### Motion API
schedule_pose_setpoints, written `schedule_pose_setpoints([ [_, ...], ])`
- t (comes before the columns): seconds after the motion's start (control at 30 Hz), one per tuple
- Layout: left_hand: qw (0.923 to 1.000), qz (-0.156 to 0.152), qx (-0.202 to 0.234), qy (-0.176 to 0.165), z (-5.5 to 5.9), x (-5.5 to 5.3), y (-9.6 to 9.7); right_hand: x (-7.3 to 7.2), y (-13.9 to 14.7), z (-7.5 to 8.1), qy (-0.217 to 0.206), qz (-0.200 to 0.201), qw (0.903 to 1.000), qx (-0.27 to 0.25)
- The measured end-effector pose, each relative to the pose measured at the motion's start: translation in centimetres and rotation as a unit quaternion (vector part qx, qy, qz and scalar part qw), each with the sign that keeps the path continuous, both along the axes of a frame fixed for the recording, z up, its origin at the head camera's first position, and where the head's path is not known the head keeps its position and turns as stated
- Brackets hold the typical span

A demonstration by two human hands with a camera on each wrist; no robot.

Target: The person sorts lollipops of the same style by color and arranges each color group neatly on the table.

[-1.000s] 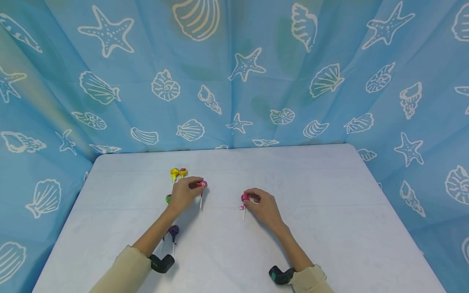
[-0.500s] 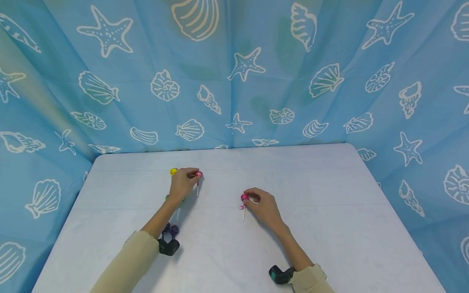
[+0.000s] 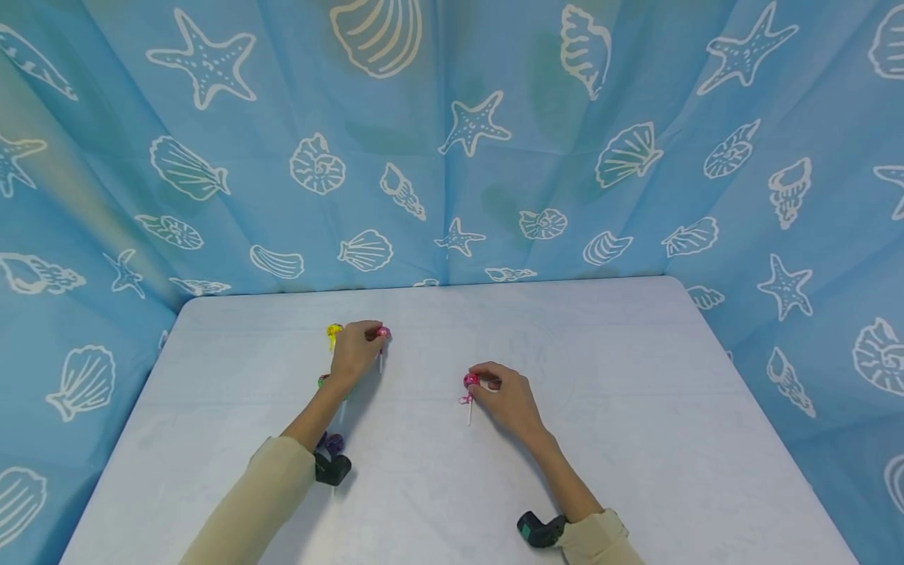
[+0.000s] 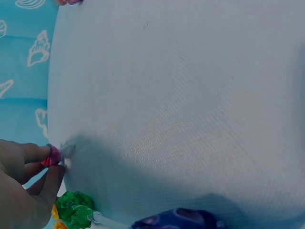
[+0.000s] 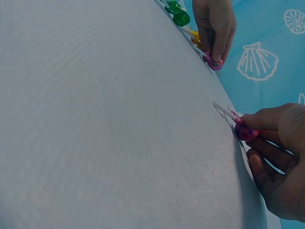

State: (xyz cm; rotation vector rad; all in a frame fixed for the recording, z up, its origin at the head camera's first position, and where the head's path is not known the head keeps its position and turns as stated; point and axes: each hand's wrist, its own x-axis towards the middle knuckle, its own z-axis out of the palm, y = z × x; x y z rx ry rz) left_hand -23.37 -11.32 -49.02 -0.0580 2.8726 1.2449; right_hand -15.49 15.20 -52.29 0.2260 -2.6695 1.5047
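Between its thumb and fingers my left hand [image 3: 355, 351] pinches the head of a pink-wrapped lollipop [image 3: 384, 333], the white stick pointing toward me. In the left wrist view this lollipop [image 4: 53, 156] is partly hidden by the fingertips. Farther right, my right hand [image 3: 510, 399] holds a second pink lollipop [image 3: 471, 380] by its wrapped head; its stick also points to the front. The right wrist view shows thumb and fingers on that head [image 5: 246, 132]. Beside my left hand lies a yellow lollipop [image 3: 334, 333]; another next to it is now hidden.
Green-wrapped lollipops [image 3: 322, 380] lie partly under my left forearm, and dark purple ones [image 3: 334, 444] sit nearer me by the black wrist camera [image 3: 332, 469]. All rest on a white-covered table [image 3: 600, 337]. A blue shell-patterned curtain [image 3: 424, 157] hangs behind its far edge.
My left hand has carried its pink lollipop away from me and slightly left, beside the yellow ones, covering one of them. The right hand and its lollipop have stayed in place.
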Motion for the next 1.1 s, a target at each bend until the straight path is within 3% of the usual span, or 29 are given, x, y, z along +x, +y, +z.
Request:
schedule_pose_setpoints([
  [0.27,0.9997,0.006,-0.024,-0.003,-0.3,-0.3,0.0,-0.1,-0.1,-0.1,0.006,0.002,1.0000,0.001],
  [0.47,0.9977,-0.011,-0.063,0.020,-0.4,-0.3,0.1,-0.5,0.0,0.0,0.005,0.007,1.0000,0.004],
  [0.6,0.9973,-0.011,-0.067,0.027,-0.2,-0.3,0.2,-1.1,-0.4,0.2,-0.009,0.019,0.9998,-0.006],
  [1.1,0.9959,-0.022,-0.084,0.027,-0.2,0.1,0.6,-4.2,-6.2,0.1,-0.041,0.066,0.9968,-0.023],
])
